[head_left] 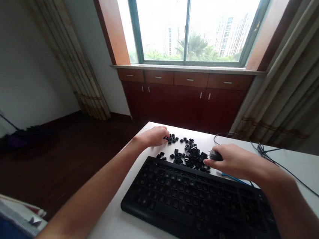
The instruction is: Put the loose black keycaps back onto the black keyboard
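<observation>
A black keyboard (196,205) lies on the white table (110,220), and most of its keys look to be off. Just beyond it is a loose heap of black keycaps (188,154). My left hand (153,136) curls down at the heap's left end, its fingertips among the keycaps. Whether they pinch one is hidden. My right hand (236,162) lies at the heap's right side, gripping a small black computer mouse (215,155), with a fingertip reaching the keycaps.
Black cables (266,152) and a blue cable (235,178) run across the table's far right. Beyond the table's far edge stand dark red cabinets (186,99) under a window. A dark wooden floor (59,158) lies left of the table, and a folded blue cloth (0,217) sits at lower left.
</observation>
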`<control>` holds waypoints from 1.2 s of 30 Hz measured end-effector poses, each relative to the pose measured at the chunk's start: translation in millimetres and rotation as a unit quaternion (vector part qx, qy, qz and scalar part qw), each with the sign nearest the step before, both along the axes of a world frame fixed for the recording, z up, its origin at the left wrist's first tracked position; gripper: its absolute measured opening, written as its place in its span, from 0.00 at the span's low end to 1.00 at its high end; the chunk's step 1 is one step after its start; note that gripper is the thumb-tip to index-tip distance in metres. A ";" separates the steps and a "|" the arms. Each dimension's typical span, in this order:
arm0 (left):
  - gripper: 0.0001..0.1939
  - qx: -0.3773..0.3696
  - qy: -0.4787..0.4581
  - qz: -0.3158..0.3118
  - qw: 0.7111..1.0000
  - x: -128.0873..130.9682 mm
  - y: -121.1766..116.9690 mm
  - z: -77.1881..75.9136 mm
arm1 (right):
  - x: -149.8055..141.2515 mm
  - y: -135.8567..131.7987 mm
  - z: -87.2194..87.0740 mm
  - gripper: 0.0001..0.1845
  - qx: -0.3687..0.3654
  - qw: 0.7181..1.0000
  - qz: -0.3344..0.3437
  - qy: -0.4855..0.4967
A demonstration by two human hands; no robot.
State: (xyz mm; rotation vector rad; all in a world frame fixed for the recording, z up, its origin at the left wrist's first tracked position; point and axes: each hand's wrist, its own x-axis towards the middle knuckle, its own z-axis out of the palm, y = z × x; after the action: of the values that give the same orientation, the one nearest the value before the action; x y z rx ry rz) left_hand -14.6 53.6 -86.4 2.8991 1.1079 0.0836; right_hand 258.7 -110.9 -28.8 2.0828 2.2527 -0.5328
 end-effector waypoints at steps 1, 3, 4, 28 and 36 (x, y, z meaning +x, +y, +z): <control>0.12 -0.003 -0.005 -0.004 1.000 0.3 -0.5 -0.7 | 0.9 0.8 -1.6 0.24 -0.006 1.000 0.001 -0.003; 0.12 -0.012 -0.015 -0.012 1.000 1.0 -1.7 -1.3 | 2.5 2.1 -5.0 0.24 -0.009 1.000 0.005 -0.005; 0.11 -0.016 -0.020 -0.016 1.000 1.2 -2.1 -1.4 | 3.1 2.5 -6.6 0.24 -0.009 1.000 0.006 -0.004; 0.08 -0.119 -0.110 -0.028 0.986 -9.4 5.8 -3.6 | 3.5 -1.4 -4.0 0.26 -0.035 0.999 -0.023 0.005; 0.08 -0.124 -0.102 -0.044 0.986 -6.9 2.9 0.0 | 2.6 -2.3 -0.3 0.25 -0.053 0.998 -0.023 -0.007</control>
State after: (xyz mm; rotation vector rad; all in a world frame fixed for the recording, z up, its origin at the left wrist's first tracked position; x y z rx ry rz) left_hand -21.5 56.5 -86.4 2.6444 0.8866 0.2179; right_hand 261.3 -113.2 -29.1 2.0852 2.1240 -0.6249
